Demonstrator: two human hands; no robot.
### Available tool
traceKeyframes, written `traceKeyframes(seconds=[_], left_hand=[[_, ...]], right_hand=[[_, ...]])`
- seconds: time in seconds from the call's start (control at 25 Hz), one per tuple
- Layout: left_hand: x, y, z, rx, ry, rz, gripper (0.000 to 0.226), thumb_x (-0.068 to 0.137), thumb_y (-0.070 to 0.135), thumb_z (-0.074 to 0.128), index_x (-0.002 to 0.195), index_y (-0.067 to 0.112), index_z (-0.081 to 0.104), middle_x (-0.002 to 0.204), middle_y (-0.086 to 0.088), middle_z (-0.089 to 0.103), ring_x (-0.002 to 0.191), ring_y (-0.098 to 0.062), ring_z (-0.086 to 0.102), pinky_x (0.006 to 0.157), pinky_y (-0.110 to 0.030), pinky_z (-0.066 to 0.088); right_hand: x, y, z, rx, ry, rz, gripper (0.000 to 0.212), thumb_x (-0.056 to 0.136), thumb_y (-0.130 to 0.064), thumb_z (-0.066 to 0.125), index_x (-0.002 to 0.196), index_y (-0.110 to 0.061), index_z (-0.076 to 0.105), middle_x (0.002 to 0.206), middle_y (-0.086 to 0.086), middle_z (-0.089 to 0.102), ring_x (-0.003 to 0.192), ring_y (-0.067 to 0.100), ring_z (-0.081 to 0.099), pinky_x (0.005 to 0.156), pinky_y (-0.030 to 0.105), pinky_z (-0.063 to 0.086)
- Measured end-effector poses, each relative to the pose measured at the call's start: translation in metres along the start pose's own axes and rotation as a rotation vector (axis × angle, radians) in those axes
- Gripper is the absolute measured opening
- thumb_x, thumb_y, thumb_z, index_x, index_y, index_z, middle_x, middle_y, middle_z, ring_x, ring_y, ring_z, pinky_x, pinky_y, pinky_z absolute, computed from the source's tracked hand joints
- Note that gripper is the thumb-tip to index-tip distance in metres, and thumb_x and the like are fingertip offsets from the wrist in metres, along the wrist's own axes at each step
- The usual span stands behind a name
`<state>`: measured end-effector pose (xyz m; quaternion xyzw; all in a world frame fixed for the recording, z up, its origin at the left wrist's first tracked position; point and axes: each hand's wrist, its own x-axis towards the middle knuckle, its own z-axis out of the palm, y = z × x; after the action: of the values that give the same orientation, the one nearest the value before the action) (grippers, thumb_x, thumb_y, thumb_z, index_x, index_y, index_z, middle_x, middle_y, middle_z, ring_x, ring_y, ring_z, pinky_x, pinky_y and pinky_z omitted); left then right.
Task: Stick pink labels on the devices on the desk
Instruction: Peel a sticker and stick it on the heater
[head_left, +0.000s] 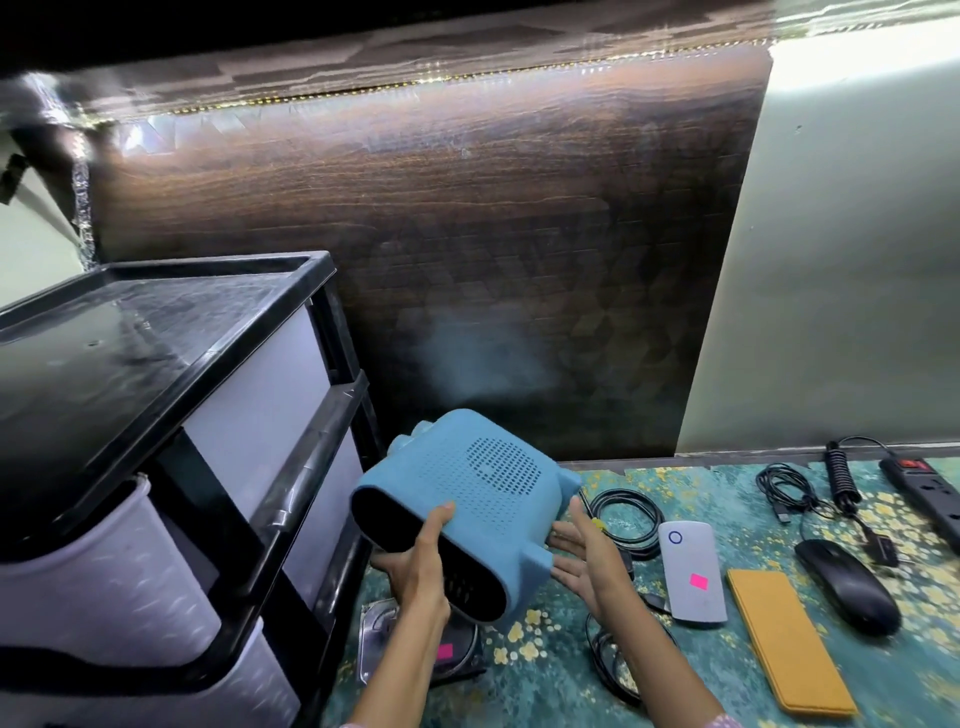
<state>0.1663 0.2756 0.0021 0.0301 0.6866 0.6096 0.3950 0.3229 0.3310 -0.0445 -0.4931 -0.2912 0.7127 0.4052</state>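
A blue device (467, 499) with a perforated grille and a dark front panel is tilted in the air above the desk's left end. My left hand (421, 566) grips its front edge, thumb on top. My right hand (589, 561) is spread against its right side, fingers apart, supporting it. A white power bank (691, 577) lies to the right with a pink label (698, 581) stuck on it. Below my left wrist a shiny flat device (379, 639) carries another pink label (444, 651). A black mouse (847, 584) lies further right, with no label visible.
A black-framed drawer unit (171, 467) stands close on the left. The desk has a teal floral cover (545, 675). On it lie coiled black cables (631, 514), a yellow flat pad (789, 639), a black power strip (930, 488) and a dark wood panel behind.
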Motion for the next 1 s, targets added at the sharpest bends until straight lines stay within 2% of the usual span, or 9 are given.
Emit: traceKeyframes(seconds=[0.12, 0.2, 0.32, 0.44, 0.52, 0.64, 0.72, 0.84, 1.0], left_hand=[[-0.019, -0.005, 0.003, 0.109, 0.012, 0.248, 0.115, 0.042, 0.034, 0.085, 0.134, 0.006, 0.022, 0.127, -0.02, 0.053, 0.112, -0.032, 0.054, 0.094, -0.039, 0.044], [-0.027, -0.011, 0.005, 0.157, 0.012, 0.416, 0.124, 0.029, 0.044, 0.08, 0.132, 0.005, 0.024, 0.129, -0.019, 0.05, 0.117, -0.031, 0.053, 0.097, -0.038, 0.042], [-0.045, -0.022, 0.007, 0.198, -0.069, 0.508, 0.132, 0.026, 0.058, 0.072, 0.135, 0.004, 0.021, 0.136, -0.018, 0.042, 0.125, -0.028, 0.046, 0.104, -0.036, 0.038], [-0.05, -0.049, 0.005, 0.302, -0.142, 0.559, 0.144, 0.025, 0.072, 0.071, 0.137, -0.001, 0.018, 0.139, -0.021, 0.038, 0.129, -0.03, 0.041, 0.108, -0.037, 0.034], [-0.044, -0.068, 0.0, 0.431, -0.21, 0.623, 0.146, 0.029, 0.087, 0.061, 0.139, 0.003, 0.011, 0.139, -0.02, 0.036, 0.131, -0.028, 0.038, 0.109, -0.036, 0.034], [-0.031, -0.084, -0.009, 0.621, -0.348, 0.768, 0.112, 0.046, 0.082, 0.059, 0.129, 0.04, -0.004, 0.138, -0.016, 0.034, 0.126, -0.015, 0.033, 0.104, -0.022, 0.03], [-0.027, -0.089, -0.007, 0.67, -0.353, 0.809, 0.095, 0.057, 0.075, 0.053, 0.123, 0.045, -0.008, 0.138, -0.019, 0.035, 0.128, -0.024, 0.036, 0.104, -0.027, 0.033], [-0.031, -0.088, 0.005, 0.696, -0.313, 0.767, 0.095, 0.053, 0.094, 0.027, 0.125, 0.04, -0.004, 0.142, -0.025, 0.031, 0.131, -0.041, 0.035, 0.107, -0.045, 0.036], [-0.037, -0.078, 0.005, 0.855, -0.355, 0.719, 0.108, 0.044, 0.097, 0.017, 0.128, 0.034, -0.01, 0.145, -0.017, 0.022, 0.134, -0.035, 0.028, 0.109, -0.043, 0.036]], right_hand=[[0.008, 0.005, 0.008, 0.015, -0.06, -0.029, 0.047, 0.085, -0.044, 0.05, 0.108, -0.004, 0.058, 0.101, 0.01, 0.063, 0.095, 0.026, 0.061, 0.08, 0.036, 0.051], [0.013, 0.007, 0.012, -0.055, -0.078, -0.053, 0.057, 0.071, -0.058, 0.058, 0.101, -0.011, 0.067, 0.093, 0.006, 0.069, 0.087, 0.021, 0.064, 0.073, 0.031, 0.05], [0.027, 0.006, 0.002, -0.227, -0.056, -0.029, 0.077, 0.049, -0.075, 0.064, 0.097, -0.015, 0.07, 0.096, 0.003, 0.069, 0.093, 0.021, 0.062, 0.083, 0.034, 0.047], [0.028, 0.006, -0.012, -0.417, -0.011, 0.036, 0.055, 0.078, -0.053, 0.058, 0.109, -0.008, 0.062, 0.106, 0.008, 0.063, 0.099, 0.027, 0.06, 0.081, 0.035, 0.048], [0.024, 0.011, -0.021, -0.455, -0.001, -0.023, 0.038, 0.089, -0.039, 0.049, 0.109, -0.009, 0.061, 0.101, 0.008, 0.062, 0.089, 0.028, 0.061, 0.073, 0.034, 0.051], [0.024, 0.015, -0.028, -0.455, 0.044, -0.125, 0.028, 0.095, -0.019, 0.042, 0.11, -0.003, 0.06, 0.103, 0.01, 0.063, 0.089, 0.023, 0.055, 0.062, 0.025, 0.052], [0.027, 0.013, -0.027, -0.474, 0.053, -0.128, 0.029, 0.094, -0.019, 0.043, 0.114, -0.004, 0.059, 0.111, 0.012, 0.062, 0.094, 0.021, 0.056, 0.067, 0.026, 0.052], [0.031, 0.009, -0.025, -0.445, 0.019, -0.107, 0.028, 0.094, -0.028, 0.044, 0.111, -0.015, 0.061, 0.111, 0.008, 0.062, 0.097, 0.022, 0.058, 0.069, 0.029, 0.05], [0.028, 0.003, -0.028, -0.553, 0.018, -0.143, 0.021, 0.093, -0.023, 0.045, 0.105, -0.017, 0.061, 0.105, 0.01, 0.062, 0.082, 0.015, 0.055, 0.062, 0.024, 0.045]])
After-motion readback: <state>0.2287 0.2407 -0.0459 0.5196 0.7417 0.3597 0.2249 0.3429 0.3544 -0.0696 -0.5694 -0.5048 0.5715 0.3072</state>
